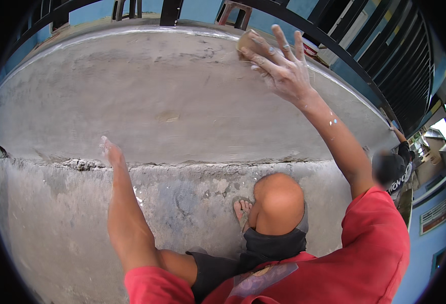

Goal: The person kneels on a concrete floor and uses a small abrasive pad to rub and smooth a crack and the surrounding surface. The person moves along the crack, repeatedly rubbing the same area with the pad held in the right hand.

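My right hand (283,68), dusted with whitish powder, reaches up to the top edge of a low grey plastered wall (132,91). Its thumb side holds a tan, rounded pad that looks like a sponge (248,44) against that edge, while the other fingers spread upward. Lower down on the left, my left hand (112,152) is at the wall's foot, just above the rough seam with the floor. White dust covers its fingertips; most of its fingers are hidden, and I cannot tell whether they hold anything.
A dark metal railing (355,58) stands along the wall's top, with plastic stools (233,14) behind it. My bent knee (279,202) is close to the wall. At the right, another person (398,169) in dark clothes reaches toward the same wall. Rough concrete floor (71,218) lies below.
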A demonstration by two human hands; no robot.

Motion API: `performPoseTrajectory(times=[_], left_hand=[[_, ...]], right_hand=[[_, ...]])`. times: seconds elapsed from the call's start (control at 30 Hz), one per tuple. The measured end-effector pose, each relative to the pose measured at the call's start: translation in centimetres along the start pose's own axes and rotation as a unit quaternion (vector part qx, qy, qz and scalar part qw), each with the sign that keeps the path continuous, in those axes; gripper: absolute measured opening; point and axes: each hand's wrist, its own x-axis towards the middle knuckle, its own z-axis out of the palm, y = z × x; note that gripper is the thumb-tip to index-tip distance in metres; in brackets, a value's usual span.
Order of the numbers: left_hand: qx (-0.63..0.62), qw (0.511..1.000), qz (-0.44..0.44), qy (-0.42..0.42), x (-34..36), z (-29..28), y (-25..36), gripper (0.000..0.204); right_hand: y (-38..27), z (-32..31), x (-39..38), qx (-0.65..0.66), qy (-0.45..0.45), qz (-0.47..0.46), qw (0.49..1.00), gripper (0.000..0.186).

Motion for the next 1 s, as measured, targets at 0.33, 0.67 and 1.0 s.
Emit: performPoseTrajectory(times=[0.33,0.67,1.0], left_hand=[[0.050,0.996,0.043,-0.061,6.3,-1.9,-1.2,0.082],[0.045,0.997,-0.001,-0.064,0.4,0.4,0.2,0.085],[0.001,0.998,-0.044,-0.052,-4.3,0.5,2.2,0.087]], right_hand=[[0.9,-0.7,-0.1,0.004,0.000,0.027,1.000,0.047],[1.4,-0.4,-1.9,-0.011,-0.028,0.010,0.999,0.051],[2.3,-0.4,-3.3,-0.016,-0.037,0.017,0.999,0.046]])
